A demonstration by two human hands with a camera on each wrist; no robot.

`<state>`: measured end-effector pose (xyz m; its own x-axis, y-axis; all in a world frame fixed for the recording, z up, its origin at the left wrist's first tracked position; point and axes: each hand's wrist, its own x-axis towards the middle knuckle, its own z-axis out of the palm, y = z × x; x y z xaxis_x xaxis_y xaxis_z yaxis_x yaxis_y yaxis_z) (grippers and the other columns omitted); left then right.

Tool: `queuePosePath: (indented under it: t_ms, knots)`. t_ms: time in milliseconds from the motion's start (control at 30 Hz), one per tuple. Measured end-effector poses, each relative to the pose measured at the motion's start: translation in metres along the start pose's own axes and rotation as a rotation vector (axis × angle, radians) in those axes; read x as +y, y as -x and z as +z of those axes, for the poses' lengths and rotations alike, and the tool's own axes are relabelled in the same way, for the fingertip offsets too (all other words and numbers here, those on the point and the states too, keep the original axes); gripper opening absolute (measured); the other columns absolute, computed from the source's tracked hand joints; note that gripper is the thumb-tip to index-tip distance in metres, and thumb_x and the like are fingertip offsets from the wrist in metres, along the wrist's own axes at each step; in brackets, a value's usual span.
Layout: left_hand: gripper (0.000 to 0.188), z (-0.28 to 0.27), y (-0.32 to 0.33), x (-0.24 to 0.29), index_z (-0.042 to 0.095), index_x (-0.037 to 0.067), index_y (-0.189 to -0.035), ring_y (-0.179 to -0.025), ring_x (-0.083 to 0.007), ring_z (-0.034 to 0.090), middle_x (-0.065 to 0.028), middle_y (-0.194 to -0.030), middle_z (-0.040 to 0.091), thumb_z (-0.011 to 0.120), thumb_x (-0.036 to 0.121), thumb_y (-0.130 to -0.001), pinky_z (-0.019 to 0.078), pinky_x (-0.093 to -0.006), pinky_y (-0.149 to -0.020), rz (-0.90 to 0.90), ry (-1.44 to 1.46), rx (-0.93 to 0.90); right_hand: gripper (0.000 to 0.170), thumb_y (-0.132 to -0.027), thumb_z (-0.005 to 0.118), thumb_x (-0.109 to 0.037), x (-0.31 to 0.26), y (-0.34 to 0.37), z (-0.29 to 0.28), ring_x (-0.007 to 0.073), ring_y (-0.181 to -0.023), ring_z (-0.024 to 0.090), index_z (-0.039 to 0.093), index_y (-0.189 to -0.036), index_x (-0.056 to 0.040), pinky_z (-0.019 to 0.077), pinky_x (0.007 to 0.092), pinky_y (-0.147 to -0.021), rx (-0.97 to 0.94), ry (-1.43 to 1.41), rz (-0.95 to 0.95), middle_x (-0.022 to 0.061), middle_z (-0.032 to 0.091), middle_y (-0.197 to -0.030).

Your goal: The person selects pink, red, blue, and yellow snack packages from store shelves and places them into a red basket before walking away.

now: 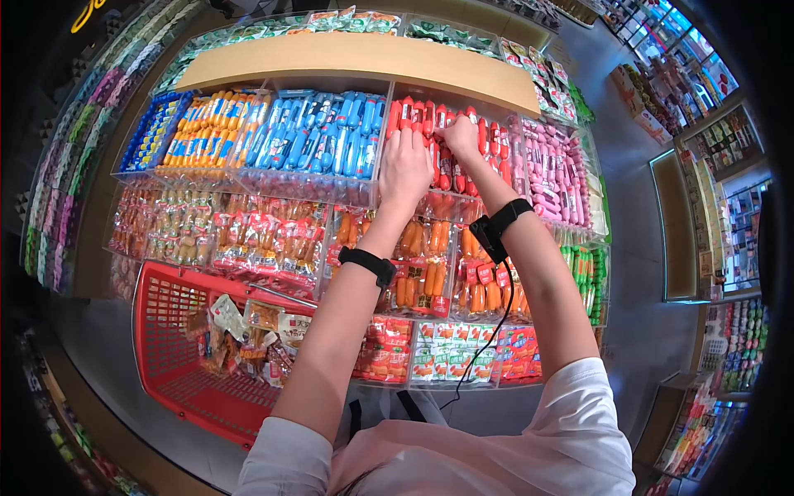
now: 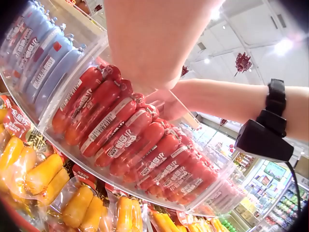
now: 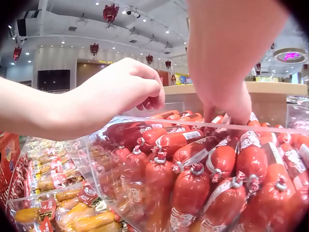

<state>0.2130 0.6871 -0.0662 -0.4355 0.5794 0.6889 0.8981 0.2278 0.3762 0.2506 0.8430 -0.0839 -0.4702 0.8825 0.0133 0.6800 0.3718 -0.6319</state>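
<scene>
Red-wrapped sausages (image 1: 451, 178) with metal-clipped ends fill a clear bin in the middle of the display. My right hand (image 1: 465, 136) reaches down into this bin. In the right wrist view its thumb and fingers (image 3: 240, 108) straddle a red sausage (image 3: 223, 122) and pinch it. My left hand (image 1: 405, 169) hangs over the left part of the same bin, its fingers loosely curled, with nothing visible in them in the right wrist view. The left wrist view hides both hands' fingertips behind the forearm and the sausages.
Blue sausages (image 1: 318, 136) lie left of the red bin, pink ones (image 1: 556, 169) right of it. Clear dividers and a front wall (image 2: 91, 157) edge the bins. Packs of orange sausages (image 1: 422, 277) lie in front. A red shopping basket (image 1: 153, 331) holding several packs stands at lower left.
</scene>
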Motion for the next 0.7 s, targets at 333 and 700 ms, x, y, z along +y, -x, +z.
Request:
queuePosePath:
  t_ms: [333, 700]
  knots:
    - [0.008, -0.001, 0.000, 0.001, 0.051, -0.001, -0.076, -0.082, -0.0291, 0.048, -0.0150, -0.081, 0.049, 0.051, 0.006, -0.073, 0.0425, -0.0373, -0.073, -0.009, 0.020, 0.009, 0.017, -0.071, 0.059, -0.011, -0.011, 0.015, 0.000, 0.0384, -0.080, 0.060, 0.061, -0.076, 0.0053, 0.0483, 0.0445, -0.071, 0.161, 0.178, -0.154, 0.0258, 0.060, -0.079]
    - [0.007, 0.002, 0.000, -0.001, 0.051, 0.000, -0.074, -0.078, -0.0283, 0.049, -0.0139, -0.078, 0.049, 0.052, 0.006, -0.072, 0.0429, -0.0376, -0.070, 0.014, -0.005, 0.015, 0.026, -0.071, 0.061, -0.024, 0.022, -0.013, -0.060, 0.0366, -0.084, 0.060, 0.066, -0.083, -0.0020, 0.0474, 0.0413, -0.077, 0.211, 0.121, 0.010, 0.0242, 0.061, -0.085]
